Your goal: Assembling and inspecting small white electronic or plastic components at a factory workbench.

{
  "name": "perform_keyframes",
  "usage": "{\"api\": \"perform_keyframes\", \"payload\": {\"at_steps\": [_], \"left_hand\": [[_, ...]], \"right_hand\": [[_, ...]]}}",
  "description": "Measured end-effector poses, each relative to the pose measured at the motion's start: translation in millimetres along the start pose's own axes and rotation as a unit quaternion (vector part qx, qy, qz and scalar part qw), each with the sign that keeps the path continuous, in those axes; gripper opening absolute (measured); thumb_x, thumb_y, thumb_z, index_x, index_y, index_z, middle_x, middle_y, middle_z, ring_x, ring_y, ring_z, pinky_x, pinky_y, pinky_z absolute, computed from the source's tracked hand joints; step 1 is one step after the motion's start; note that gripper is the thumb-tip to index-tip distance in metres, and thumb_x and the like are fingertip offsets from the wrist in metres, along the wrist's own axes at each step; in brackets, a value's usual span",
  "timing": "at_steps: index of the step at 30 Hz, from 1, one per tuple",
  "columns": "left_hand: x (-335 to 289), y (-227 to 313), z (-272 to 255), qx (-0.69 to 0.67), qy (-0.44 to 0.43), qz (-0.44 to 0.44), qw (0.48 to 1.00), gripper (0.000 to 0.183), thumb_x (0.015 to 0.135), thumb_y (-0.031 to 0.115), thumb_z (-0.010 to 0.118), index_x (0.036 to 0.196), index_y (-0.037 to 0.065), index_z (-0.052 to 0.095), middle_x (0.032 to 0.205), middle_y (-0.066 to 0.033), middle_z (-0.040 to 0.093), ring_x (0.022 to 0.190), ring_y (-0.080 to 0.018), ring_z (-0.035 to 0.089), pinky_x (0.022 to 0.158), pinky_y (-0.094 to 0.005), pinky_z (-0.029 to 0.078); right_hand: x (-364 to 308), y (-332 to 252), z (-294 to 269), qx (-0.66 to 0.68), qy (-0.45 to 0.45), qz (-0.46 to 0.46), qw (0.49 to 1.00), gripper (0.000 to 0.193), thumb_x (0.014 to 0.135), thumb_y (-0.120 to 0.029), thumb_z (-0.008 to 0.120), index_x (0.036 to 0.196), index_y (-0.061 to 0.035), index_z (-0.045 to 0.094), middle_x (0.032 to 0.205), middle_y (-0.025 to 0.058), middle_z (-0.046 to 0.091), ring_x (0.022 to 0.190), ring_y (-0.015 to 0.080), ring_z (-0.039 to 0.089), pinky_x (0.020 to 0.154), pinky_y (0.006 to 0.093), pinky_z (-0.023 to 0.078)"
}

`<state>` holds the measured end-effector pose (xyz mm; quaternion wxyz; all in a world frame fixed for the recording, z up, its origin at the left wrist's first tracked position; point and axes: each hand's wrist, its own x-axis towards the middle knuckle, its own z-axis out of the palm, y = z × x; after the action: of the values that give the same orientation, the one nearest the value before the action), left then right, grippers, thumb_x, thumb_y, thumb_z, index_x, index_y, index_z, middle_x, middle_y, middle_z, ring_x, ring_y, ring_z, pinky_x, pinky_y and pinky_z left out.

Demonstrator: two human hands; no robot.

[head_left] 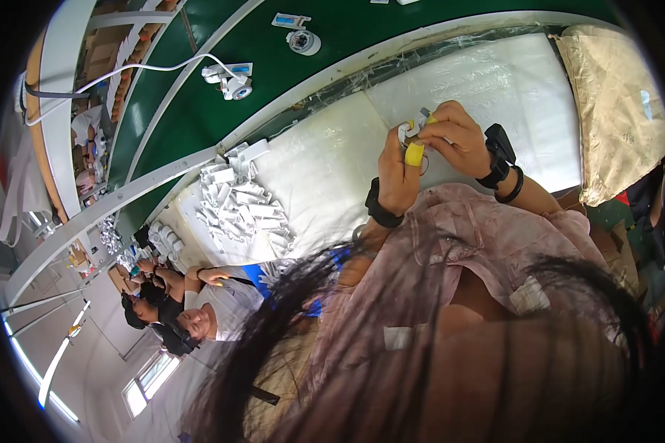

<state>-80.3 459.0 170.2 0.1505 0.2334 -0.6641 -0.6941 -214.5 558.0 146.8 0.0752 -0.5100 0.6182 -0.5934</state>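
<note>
The person's left hand (399, 173) and right hand (458, 140) pinch a small white piece (403, 133) between them, above the pale work surface (488, 77); fingers hide much of it. It looks light, stiff and smooth, so probably slippery and best gripped by its edges. White parts (236, 203) lie heaped to the left, brown paper (617, 111) to the right; nothing visible blocks the hands, though loose hair (255, 347) crosses the lower view.
</note>
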Motion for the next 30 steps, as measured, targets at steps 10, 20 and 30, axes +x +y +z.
{"api": "perform_keyframes", "payload": {"at_steps": [10,20,30], "left_hand": [[3.3,-0.6,1.0,-0.012,0.022,-0.012,1.000,0.022,0.098,0.014,0.047,0.115,0.000,0.049,0.074,-0.0013,0.053,0.056,-0.0046,0.044,0.049,-0.0205,0.037],[11.8,1.1,-9.8,0.110,-0.018,-0.056,0.992,0.029,0.096,0.017,0.049,0.119,-0.001,0.048,0.083,-0.0097,0.059,0.070,-0.0202,0.056,0.064,-0.0316,0.046],[8.7,5.4,-14.3,0.076,-0.056,-0.066,0.993,0.042,0.094,0.015,0.052,0.130,-0.003,0.040,0.103,-0.0159,0.059,0.086,-0.0241,0.060,0.077,-0.0320,0.048]], "right_hand": [[-4.0,5.3,3.8,0.004,0.006,0.001,1.000,0.022,0.071,0.003,0.073,0.091,-0.0045,0.067,0.089,0.0086,0.055,0.084,0.0264,0.053,0.074,0.0356,0.045],[10.3,2.2,-0.2,-0.080,-0.035,-0.060,0.994,0.025,0.070,0.001,0.074,0.091,-0.0029,0.062,0.089,0.0108,0.056,0.085,0.0320,0.054,0.075,0.0396,0.046],[10.4,8.2,-5.7,-0.023,-0.043,-0.082,0.995,0.023,0.072,-0.001,0.074,0.093,-0.0028,0.065,0.092,0.0116,0.057,0.088,0.0319,0.057,0.075,0.0380,0.048]]}}
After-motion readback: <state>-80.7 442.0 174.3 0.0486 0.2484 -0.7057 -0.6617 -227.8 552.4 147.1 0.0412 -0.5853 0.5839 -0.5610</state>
